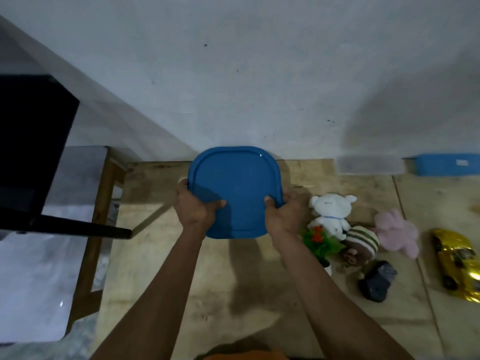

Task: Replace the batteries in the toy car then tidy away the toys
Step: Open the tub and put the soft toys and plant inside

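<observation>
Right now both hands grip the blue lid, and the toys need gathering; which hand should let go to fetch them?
Right hand, probably: the white plush bear lies just beside it, while the left hand has none near.

Single head view, steeply down, close over floor [233,294]

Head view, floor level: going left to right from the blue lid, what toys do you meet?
blue lid, held by left hand and right hand → white plush bear → pink plush → gold toy car.

Bare floor [161,268] left — toys [330,211] crowd right, wall [233,87] ahead
</observation>
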Motion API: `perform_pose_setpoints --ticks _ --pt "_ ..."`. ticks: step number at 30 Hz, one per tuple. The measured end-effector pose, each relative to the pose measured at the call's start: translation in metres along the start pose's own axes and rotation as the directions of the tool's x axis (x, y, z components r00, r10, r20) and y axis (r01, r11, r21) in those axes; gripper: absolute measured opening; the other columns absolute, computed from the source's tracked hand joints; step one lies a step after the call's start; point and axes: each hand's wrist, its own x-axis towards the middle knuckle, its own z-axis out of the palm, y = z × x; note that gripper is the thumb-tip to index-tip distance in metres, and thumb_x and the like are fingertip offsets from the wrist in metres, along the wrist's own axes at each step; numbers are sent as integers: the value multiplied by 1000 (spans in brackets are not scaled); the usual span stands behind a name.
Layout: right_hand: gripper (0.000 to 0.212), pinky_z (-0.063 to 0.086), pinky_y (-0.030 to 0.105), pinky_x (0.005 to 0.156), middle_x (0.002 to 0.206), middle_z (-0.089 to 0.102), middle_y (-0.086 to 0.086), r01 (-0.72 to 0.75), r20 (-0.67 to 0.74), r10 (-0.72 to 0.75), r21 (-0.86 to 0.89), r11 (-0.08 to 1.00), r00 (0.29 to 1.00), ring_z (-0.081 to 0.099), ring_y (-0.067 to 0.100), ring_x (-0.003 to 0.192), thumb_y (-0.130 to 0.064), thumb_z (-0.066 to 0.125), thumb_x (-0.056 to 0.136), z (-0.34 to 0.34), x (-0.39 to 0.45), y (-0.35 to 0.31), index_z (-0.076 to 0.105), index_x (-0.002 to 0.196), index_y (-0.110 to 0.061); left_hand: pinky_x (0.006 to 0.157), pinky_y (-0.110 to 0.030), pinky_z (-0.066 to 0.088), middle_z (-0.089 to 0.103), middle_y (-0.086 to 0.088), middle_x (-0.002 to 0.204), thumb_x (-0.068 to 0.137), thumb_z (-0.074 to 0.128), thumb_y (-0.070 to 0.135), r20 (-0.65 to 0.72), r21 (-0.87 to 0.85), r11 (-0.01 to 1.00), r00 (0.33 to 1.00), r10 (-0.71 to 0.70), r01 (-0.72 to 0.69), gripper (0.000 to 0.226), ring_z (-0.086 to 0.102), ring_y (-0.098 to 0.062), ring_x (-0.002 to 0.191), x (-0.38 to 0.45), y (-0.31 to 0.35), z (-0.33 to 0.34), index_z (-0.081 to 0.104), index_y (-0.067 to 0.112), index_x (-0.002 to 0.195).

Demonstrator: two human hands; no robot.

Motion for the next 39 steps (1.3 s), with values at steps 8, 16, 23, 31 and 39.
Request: perform_pose_setpoints --ticks 8,16,23,31,39 --pt "33 49 15 67 108 65 0 -66 5 66 158 985 998 64 13 90 -18 71 91 6 4 -3 56 119 -10 98 -38 51 56 -6 136 53 99 12 16 -103 995 1000 -11 12 109 55 -24 121 -1 1 1 39 13 144" --pt "31 47 20 71 95 53 -7 23 7 -24 116 993 1000 55 4 80 -10 69 91 6 1 0 45 112 -12 87 -30 46 51 4 121 53 97 2 58 -200 978 997 -48 59 100 51 -17 108 -2 11 -4 39 16 134" --pt "36 46 18 69 108 58 3 41 54 -47 112 993 997 60 14 93 -12 69 90 9 9 7 44 115 -10 85 -30 46 52 1 120 54 95 -3 65 -230 968 994 -83 96 94 53 -19 108 3 8 -6 39 16 127" --pt "45 47 16 71 115 56 5 119 76 -126 88 989 989 59 15 98 -12 73 87 8 10 9 41 119 -11 88 -39 54 55 -4 122 48 97 1 80 -208 973 993 -85 100 91 57 -25 111 6 9 -9 42 16 118" --pt "62 49 16 85 126 51 5 226 52 -231 84 970 972 55 15 111 -10 77 83 10 1 9 38 132 -7 94 -36 51 48 2 122 58 96 9 40 -172 984 998 55 -47 90 52 -18 112 -12 4 -9 38 13 127"
